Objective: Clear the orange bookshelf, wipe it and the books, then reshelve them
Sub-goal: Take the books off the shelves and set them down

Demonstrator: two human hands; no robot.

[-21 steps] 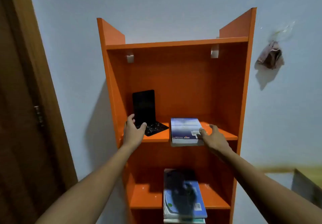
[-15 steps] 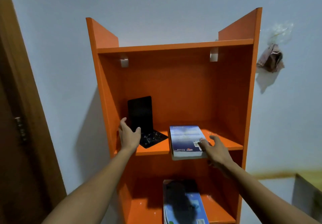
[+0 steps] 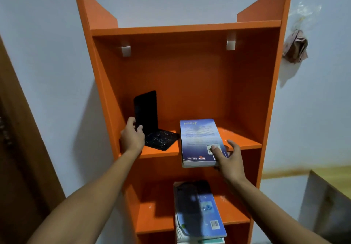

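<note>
The orange bookshelf [image 3: 190, 29] stands against a pale wall. On its middle shelf a black L-shaped bookend [image 3: 146, 111] stands upright at the left, and my left hand [image 3: 133, 137] grips its upright plate by the lower left edge. A blue paperback [image 3: 199, 139] lies flat to the right, its front end overhanging the shelf edge. My right hand [image 3: 229, 158] holds its near right corner, thumb on the cover, fingers at the side and underneath. A stack of blue books [image 3: 199, 211] lies flat on the shelf below.
A crumpled brownish cloth [image 3: 295, 47] hangs on the wall right of the shelf under a clear plastic bag. A wooden door frame [image 3: 24, 149] runs down the left side. A grey panel [image 3: 326, 205] leans at the lower right.
My left hand has closed round the bookend's upright plate. My right hand has slid onto the blue paperback's near corner and the book sticks out further over the shelf edge.
</note>
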